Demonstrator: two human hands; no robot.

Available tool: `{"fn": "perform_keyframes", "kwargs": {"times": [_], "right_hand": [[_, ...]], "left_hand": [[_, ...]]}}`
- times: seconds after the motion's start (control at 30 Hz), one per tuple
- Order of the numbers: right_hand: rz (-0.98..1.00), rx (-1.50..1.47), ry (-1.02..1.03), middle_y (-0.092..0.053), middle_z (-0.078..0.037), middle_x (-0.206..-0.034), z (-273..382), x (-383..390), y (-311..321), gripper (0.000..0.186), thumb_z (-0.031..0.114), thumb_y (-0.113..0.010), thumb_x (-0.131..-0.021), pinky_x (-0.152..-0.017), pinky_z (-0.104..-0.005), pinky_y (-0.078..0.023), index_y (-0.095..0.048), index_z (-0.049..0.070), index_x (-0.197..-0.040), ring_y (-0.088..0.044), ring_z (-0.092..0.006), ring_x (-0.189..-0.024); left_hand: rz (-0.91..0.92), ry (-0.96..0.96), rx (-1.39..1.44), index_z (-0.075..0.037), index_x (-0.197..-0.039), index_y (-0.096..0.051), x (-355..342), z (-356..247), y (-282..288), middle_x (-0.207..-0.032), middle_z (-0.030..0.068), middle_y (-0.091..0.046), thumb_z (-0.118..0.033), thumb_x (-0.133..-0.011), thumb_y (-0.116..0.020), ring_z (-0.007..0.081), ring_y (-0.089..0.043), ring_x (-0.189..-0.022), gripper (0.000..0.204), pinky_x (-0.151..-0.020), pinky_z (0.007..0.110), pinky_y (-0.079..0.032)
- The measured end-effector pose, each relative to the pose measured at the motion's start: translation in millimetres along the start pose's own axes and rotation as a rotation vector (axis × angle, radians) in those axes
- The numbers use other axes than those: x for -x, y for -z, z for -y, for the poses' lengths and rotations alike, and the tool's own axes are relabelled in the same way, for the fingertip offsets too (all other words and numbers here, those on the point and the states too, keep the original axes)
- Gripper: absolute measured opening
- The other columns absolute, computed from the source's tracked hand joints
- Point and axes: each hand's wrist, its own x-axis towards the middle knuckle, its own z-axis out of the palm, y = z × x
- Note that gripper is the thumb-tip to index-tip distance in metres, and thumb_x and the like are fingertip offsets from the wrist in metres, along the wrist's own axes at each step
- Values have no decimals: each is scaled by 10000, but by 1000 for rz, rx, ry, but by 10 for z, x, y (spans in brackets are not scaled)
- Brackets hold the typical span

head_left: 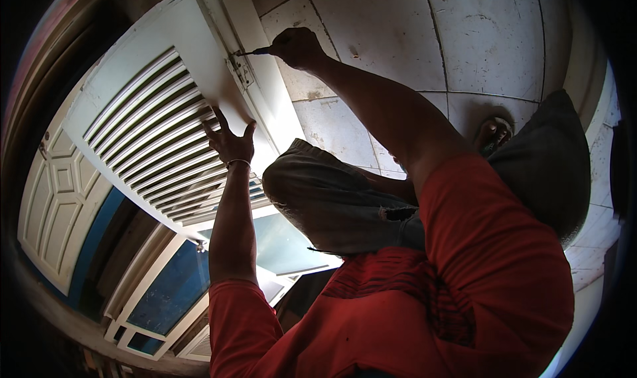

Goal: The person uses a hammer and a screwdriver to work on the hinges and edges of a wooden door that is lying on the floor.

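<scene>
At the far left, a cream panelled door [63,186] stands beyond the outer edge of the white louvred shutter [159,26], a dark gap between them; the shutter's inner edge runs alongside a white frame [272,89]. The shutter fills much of the left side, pale and lightly marked, its narrow slats [146,129] in a long row. The left hand [229,142] is spread open, fingertips on the shutter by the slat ends. A worn metal hinge [243,73] sits at the inner edge, where the right hand [296,48], closed around a slim tool [261,50], brings its thin tip; that forearm crosses apart from the frame, over scuffed white tiles [378,26] with dark joints, which reach rightward past a sandalled foot [494,132]
</scene>
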Motion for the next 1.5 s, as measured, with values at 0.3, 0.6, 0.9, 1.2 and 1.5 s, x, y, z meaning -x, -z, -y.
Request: {"fn": "perform_keyframes", "kwargs": {"times": [0.3, 0.6, 0.9, 1.2, 1.5], "right_hand": [[-262, -87, 115, -692, -101, -847, -74, 95, -143, 306, 281, -721, -725, -715, -324, -536, -682, 46, -917, -665, -214, -759], [-246, -195, 29, -691, -93, -792, -94, 96, -166, 421, 439, -762, -707, -719, -328, -538, -691, 62, -879, -676, -222, -740], [-4, -729, -557, -617, -119, -713, 123, 77, -104, 251, 241, -685, -822, -463, -303, -449, -627, -1, -785, -564, -180, -560], [204, -1255, -821, -535, -101, -692, 508, 103, -60, 138, 99, -385, -950, -387, -204, -347, -459, -18, -955, -369, -56, -439], [403, -637, -394, -516, -59, -631, 104, -161, -303, 154, 135, -392, -923, -416, -265, -370, -495, 43, -854, -428, -114, -472]], "left_hand": [[-11, -6, 0, -320, -1511, -100, -6, 87, -60, -1506, 302, -112, -509, -652, -791, 441, -190, -1383, 1119, -1059, 556, -278], [-8, -18, -8, -323, -1511, -95, -13, 70, -45, -1481, 353, -111, -527, -663, -780, 481, -191, -1373, 1109, -1062, 569, -269], [-12, 7, -31, -302, -1510, -129, 18, 69, -30, -1476, 352, -126, -524, -658, -785, 491, -224, -1357, 1098, -1047, 574, -295], [21, 29, 1, -327, -1509, -96, 27, 53, -6, -1487, 336, -100, -481, -660, -799, 461, -186, -1382, 1113, -1061, 574, -276], [-23, -43, 4, -304, -1512, -106, -91, -77, 56, -1479, 344, -108, -438, -672, -801, 458, -178, -1382, 1099, -1050, 558, -293]]}}
